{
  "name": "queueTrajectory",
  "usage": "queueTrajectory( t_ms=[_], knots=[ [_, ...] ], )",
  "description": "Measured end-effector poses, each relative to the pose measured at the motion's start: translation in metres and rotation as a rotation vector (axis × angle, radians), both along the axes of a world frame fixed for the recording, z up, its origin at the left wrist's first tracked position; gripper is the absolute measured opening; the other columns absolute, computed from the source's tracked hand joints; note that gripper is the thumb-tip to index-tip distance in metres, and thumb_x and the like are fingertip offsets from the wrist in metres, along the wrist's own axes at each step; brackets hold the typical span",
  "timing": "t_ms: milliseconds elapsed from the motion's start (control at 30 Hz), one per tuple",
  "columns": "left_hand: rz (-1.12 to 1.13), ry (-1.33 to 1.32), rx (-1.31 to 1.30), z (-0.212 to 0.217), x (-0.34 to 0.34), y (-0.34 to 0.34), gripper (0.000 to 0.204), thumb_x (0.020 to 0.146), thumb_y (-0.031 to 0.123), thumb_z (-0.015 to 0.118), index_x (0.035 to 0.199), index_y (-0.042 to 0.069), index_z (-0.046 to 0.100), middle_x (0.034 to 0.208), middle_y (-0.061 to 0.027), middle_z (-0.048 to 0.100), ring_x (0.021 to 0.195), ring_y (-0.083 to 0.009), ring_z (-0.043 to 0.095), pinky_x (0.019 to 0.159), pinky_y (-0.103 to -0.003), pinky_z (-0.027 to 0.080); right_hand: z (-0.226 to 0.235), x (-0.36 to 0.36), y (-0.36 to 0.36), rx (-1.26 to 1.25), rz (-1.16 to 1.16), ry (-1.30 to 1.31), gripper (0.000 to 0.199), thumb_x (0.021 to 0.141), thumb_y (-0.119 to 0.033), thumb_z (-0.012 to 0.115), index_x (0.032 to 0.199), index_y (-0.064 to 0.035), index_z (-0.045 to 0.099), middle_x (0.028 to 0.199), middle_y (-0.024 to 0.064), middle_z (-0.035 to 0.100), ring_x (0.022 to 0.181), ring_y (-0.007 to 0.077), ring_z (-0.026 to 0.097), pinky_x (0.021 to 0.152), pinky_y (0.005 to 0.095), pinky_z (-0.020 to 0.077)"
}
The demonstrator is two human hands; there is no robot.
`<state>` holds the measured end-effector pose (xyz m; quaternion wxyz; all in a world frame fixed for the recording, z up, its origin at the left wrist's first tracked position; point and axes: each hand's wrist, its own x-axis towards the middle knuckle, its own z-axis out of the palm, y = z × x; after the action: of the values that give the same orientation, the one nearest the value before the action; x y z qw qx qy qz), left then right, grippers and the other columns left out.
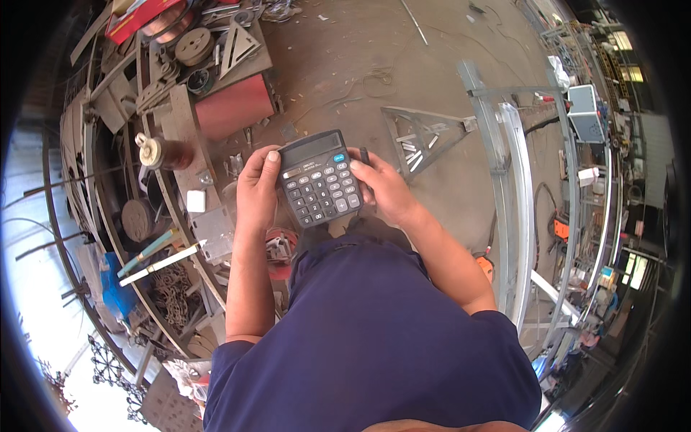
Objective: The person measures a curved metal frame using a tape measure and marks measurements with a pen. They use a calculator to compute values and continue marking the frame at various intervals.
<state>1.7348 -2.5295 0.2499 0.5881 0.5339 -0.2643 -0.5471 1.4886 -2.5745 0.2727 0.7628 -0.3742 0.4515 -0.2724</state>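
Note:
A dark grey desk calculator (319, 180) with light keys and one blue key is held up in front of my chest. My left hand (256, 191) grips its left edge, thumb resting by the display corner. My right hand (385, 189) holds the right edge, thumb laid on the keys at the upper right. A thin dark object, perhaps a pen, sticks up behind the right hand's fingers. My dark blue shirt fills the lower middle of the view.
A cluttered metal workbench (180, 115) runs along the left with discs, a red box, chain and metal scraps. A triangular steel frame (425, 133) lies on the dirt floor ahead. Curved galvanized steel rails (515, 187) stand to the right, with machinery beyond.

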Motion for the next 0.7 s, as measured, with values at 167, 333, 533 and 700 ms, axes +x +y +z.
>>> queueTrajectory(
  t_ms=[167,333,533,700],
  knots=[
    [-0.123,0.01,0.008,0.021,-0.028,-0.03,0.034,0.11,0.029,0.059,0.128,0.001,0.069,0.111,-0.0036,0.071,0.104,-0.0109,0.064,0.095,-0.029,0.052,0.004,-0.044,0.014,0.127,-0.059,-0.105,0.039,0.107,-0.024,0.058,0.139,0.0,0.059,0.097,-0.0007,0.066,0.062,0.0029,0.05,0.053,0.0196,0.0384],
    [-0.231,0.338,-0.025,0.033,-0.084,-0.043,0.047,0.113,0.033,0.052,0.145,-0.002,0.056,0.13,-0.0121,0.069,0.118,-0.0192,0.066,0.104,-0.034,0.051,0.003,-0.087,0.022,0.045,-0.209,-0.186,0.035,0.108,-0.024,0.058,0.134,-0.0007,0.06,0.093,-0.0007,0.066,0.06,0.0035,0.049,0.053,0.0204,0.0394],
    [-0.408,0.4,0.043,0.044,-0.154,-0.044,0.067,0.104,0.01,0.046,0.165,-0.002,0.022,0.154,-0.022,0.049,0.14,-0.0307,0.053,0.116,-0.044,0.045,-0.002,-0.145,0.03,0.006,-0.363,-0.219,0.036,0.108,-0.025,0.057,0.134,0.0001,0.062,0.093,-0.0034,0.065,0.062,0.0005,0.045,0.051,0.0178,0.0334],
    [-0.493,0.23,0.065,0.05,-0.214,-0.052,0.073,0.1,-0.003,0.048,0.168,0.005,0.021,0.148,-0.0189,0.054,0.134,-0.0262,0.056,0.113,-0.04,0.046,-0.006,-0.198,0.031,-0.061,-0.388,-0.226,0.037,0.108,-0.027,0.056,0.133,-0.0009,0.064,0.092,-0.0042,0.064,0.062,0.0005,0.044,0.051,0.0178,0.0323]
  ],
)
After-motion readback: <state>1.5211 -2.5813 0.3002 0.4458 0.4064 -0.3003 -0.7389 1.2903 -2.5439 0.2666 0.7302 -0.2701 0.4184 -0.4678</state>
